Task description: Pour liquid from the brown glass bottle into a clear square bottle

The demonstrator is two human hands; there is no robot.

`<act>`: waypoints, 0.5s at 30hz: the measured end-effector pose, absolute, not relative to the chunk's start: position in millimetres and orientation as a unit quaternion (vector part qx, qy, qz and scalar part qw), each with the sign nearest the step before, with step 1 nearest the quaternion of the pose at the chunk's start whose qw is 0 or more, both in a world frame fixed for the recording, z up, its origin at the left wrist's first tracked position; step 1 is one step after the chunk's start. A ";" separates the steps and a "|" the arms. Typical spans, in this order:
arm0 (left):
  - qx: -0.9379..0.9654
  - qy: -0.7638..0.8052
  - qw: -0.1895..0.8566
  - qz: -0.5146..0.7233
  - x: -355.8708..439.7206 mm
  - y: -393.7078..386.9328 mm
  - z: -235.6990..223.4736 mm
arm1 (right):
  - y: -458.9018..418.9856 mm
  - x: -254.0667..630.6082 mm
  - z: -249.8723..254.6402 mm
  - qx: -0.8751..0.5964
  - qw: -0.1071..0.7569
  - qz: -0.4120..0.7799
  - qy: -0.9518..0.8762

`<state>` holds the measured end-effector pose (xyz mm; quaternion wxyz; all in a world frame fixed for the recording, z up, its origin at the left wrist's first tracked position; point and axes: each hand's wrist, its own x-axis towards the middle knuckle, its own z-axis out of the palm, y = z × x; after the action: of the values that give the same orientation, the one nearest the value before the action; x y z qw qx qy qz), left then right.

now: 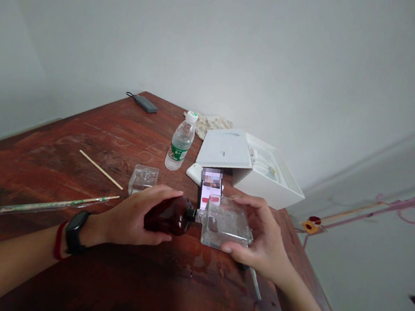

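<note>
My left hand (148, 216) is wrapped round a dark brown bottle (172, 215), held on its side with its neck pointing right. In my right hand (261, 236) is a clear square glass bottle (227, 222), also tipped sideways, with its neck pointing left. The two necks meet mouth to mouth above the table. Some drops show inside the glass bottle. Behind it lies a phone (211, 188) with a lit screen, partly covered by the bottle. A clear square cap-like piece (144, 177) sits on the table just beyond my left hand.
A water bottle (181, 142) stands behind my hands, near an open white box (272, 178). One bare stick (101, 169) and wrapped sticks (40, 206) lie at left. A grey device (145, 103) rests at the back. Wet spots mark the wooden table (148, 278).
</note>
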<state>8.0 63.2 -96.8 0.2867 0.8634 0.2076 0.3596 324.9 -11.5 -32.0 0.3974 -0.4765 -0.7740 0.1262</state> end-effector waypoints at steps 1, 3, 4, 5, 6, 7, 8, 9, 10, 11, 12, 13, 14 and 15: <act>0.863 0.206 0.286 0.361 8.1 63.3 -96.8 | -11.4 324.9 -32.1 -0.477 0.398 0.126 -0.773; 0.864 0.204 0.284 0.363 8.3 63.6 -96.9 | -11.3 325.1 -32.6 -0.475 0.399 0.133 -0.773; 0.864 0.202 0.282 0.364 8.5 63.7 -96.9 | -11.2 325.2 -32.8 -0.473 0.400 0.137 -0.773; 0.864 0.200 0.281 0.366 8.6 63.7 -96.9 | -11.1 325.4 -32.9 -0.471 0.400 0.140 -0.773; 0.864 0.198 0.280 0.368 8.7 63.7 -96.7 | -11.1 325.5 -33.0 -0.471 0.400 0.142 -0.773; 0.865 0.196 0.279 0.369 8.8 63.5 -96.4 | -11.1 325.6 -32.9 -0.471 0.400 0.143 -0.773; 0.864 0.196 0.279 0.369 8.9 63.4 -96.0 | -11.2 325.6 -32.8 -0.474 0.399 0.141 -0.773; 0.864 0.196 0.280 0.369 8.9 63.2 -95.6 | -11.3 325.7 -32.6 -0.476 0.398 0.139 -0.772; 0.865 0.197 0.281 0.368 8.9 63.1 -95.2 | -11.3 325.7 -32.4 -0.477 0.397 0.137 -0.772; 0.865 0.197 0.281 0.367 8.8 63.0 -94.8 | -11.4 325.7 -32.3 -0.477 0.397 0.134 -0.772; 0.865 0.196 0.281 0.366 8.7 62.9 -94.6 | -11.4 325.8 -32.3 -0.477 0.398 0.133 -0.773; 0.866 0.195 0.280 0.365 8.6 63.0 -94.5 | -11.4 325.8 -32.4 -0.475 0.398 0.134 -0.773; 0.867 0.194 0.279 0.366 8.5 63.0 -94.5 | -11.4 325.9 -32.6 -0.474 0.399 0.136 -0.773; 0.867 0.193 0.278 0.366 8.4 63.1 -94.6 | -11.4 326.0 -32.9 -0.473 0.399 0.140 -0.773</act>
<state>8.4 63.1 -94.6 0.2783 0.8668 0.1935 0.3658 326.0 -11.4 -32.9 0.3987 -0.4733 -0.7730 0.1397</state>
